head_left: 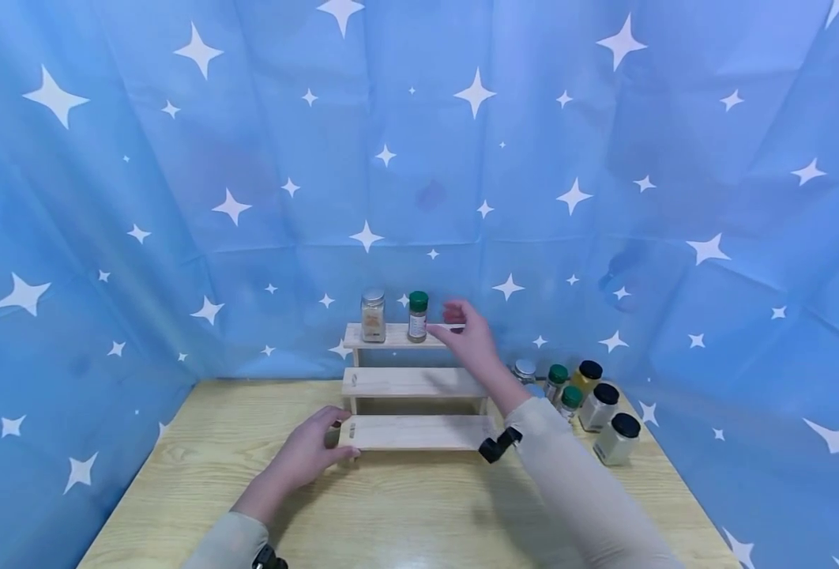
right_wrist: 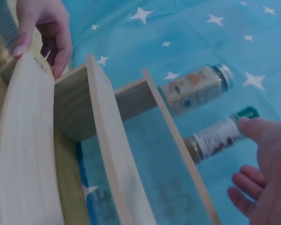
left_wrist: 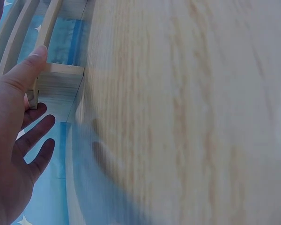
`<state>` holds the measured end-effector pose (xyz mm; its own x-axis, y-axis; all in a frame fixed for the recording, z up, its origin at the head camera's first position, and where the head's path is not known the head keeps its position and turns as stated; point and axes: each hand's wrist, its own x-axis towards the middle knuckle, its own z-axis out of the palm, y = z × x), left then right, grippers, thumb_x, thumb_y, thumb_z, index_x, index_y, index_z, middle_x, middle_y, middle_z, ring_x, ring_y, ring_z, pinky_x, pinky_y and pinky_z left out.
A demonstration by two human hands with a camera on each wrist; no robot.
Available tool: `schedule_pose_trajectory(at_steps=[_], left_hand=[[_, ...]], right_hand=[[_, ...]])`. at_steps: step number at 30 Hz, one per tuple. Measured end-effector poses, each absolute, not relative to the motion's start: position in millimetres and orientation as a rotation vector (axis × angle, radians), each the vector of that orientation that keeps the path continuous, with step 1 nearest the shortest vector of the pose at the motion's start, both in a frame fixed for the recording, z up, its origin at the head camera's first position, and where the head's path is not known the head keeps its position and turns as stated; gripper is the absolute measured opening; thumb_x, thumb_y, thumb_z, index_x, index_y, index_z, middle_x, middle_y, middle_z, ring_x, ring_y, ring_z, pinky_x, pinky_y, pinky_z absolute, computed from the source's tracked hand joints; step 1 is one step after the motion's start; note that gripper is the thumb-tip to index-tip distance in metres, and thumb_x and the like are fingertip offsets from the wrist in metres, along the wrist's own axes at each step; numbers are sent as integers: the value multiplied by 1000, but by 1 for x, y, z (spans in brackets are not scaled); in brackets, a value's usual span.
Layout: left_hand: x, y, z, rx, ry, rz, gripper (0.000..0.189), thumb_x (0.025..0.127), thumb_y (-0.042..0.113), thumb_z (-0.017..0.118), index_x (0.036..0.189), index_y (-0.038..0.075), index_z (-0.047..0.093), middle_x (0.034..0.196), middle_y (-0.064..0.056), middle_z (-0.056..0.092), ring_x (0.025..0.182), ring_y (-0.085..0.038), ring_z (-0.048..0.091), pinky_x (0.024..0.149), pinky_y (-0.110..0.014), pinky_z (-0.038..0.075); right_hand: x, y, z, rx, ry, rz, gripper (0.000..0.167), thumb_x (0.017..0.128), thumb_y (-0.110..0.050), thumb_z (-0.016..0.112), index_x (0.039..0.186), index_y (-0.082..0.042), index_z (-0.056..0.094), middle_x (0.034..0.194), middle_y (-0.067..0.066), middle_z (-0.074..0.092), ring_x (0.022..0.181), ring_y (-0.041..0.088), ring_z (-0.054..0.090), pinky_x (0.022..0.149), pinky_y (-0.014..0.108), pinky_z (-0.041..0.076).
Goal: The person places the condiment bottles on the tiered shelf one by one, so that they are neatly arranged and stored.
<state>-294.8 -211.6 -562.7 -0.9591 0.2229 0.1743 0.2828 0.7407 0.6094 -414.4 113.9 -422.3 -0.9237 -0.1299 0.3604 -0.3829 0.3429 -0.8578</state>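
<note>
A three-step wooden rack [head_left: 415, 382] stands on the table. My left hand [head_left: 307, 449] holds the left end of its lowest step, thumb [left_wrist: 29, 68] on one face and a fingertip at the other; the remaining fingers are spread. On the top step a green-capped spice bottle [head_left: 417, 322] stands upright, right of a silver-lidded glass jar [head_left: 373, 320] with pale contents. Beside the bottle is my right hand [head_left: 471, 341], fingers parted from the thumb and nothing gripped. In the right wrist view its thumb overlaps the green cap [right_wrist: 248, 112]; whether they touch I cannot tell.
Right of the rack several more containers stand on the table [head_left: 249, 419]: black-lidded jars [head_left: 615, 442], green-capped bottles [head_left: 556, 379] and a silver-lidded jar [head_left: 524, 368], partly behind my right forearm. A blue star-patterned curtain [head_left: 419, 190] hangs behind and at both sides.
</note>
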Motion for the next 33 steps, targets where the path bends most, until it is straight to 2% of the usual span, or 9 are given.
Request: schedule_pose_trajectory(at_steps=[7,16,20,24,27,33], left_hand=[[-294,-211,-564,-402,-2844,-1040,74,92,46,91,152,12,63,148,-2,66,134,-30,66,114,-52,55],[-294,-212,-565,-394,-2838,-1046,74,91,45,92,151,11,64,148,-3,66,134,-31,66,114,-54,55],[-292,-212,-565,-388,-2839,-1041,75,90,43,93,151,9,64,149,-5,66,133,-31,66,115,-54,54],[-291,-212,-567,-388,-2841,-1038,74,91,44,92,150,10,64,149,-4,66,133,-31,66,114,-54,55],[-291,-212,-568,-388,-2842,-1042,73,91,45,92,150,12,64,148,-3,66,133,-30,66,113,-53,56],[-293,-212,-567,-383,-2838,-1051,74,92,47,91,151,12,64,149,-3,66,134,-31,66,113,-54,55]], right_hand=[[-385,160,-435,417,-2396,1625,53,104,-21,82,147,0,59,144,23,63,135,39,60,115,55,52],[-351,219,-446,318,-2467,1383,54,103,-35,83,144,-6,63,143,18,64,134,40,61,113,60,53],[-337,244,-453,267,-2453,1283,52,103,-33,83,142,-5,64,141,18,64,129,41,63,110,61,55],[-319,270,-460,231,-2431,1162,47,104,-28,82,141,-4,65,137,17,64,123,39,65,103,47,59],[-305,291,-465,173,-2413,1098,48,105,-29,81,142,-4,65,136,15,63,123,37,65,99,34,57],[-286,330,-481,-37,-2369,1067,49,106,-28,80,144,-2,63,139,17,60,127,37,59,98,27,48]])
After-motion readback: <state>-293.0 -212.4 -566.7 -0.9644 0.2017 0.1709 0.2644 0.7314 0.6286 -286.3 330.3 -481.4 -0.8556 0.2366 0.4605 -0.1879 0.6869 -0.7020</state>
